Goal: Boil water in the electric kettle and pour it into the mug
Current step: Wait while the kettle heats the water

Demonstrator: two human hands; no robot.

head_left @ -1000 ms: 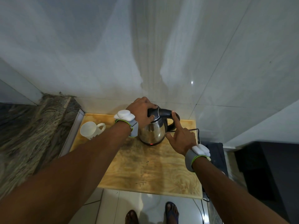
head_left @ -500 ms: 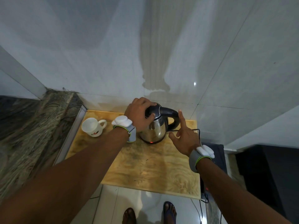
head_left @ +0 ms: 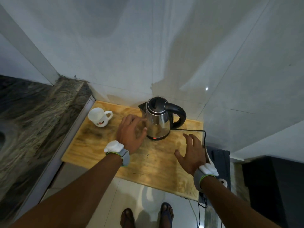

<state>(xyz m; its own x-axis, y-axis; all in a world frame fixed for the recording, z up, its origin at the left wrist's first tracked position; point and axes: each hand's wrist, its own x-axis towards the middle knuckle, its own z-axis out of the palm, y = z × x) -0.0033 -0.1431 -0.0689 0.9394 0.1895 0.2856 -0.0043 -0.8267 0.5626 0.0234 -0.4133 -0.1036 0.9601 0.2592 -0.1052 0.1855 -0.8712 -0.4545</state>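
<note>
Now both hands have come off the electric kettle (head_left: 158,120), which stands upright on the wooden worktop (head_left: 148,163) near the wall, lid closed, a red light glowing at its base. Left hand (head_left: 131,134) hovers just beside the steel body, fingers loosely spread and holding nothing. Right hand (head_left: 190,153) has dropped from the handle, fingers splayed. White mug (head_left: 99,116) sits left of the kettle, well apart.

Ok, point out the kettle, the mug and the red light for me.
kettle (head_left: 158,122): head view, on its steel body.
mug (head_left: 98,114): head view, on its white inner wall.
red light (head_left: 154,138): head view, on the glowing spot at the kettle's base.
</note>
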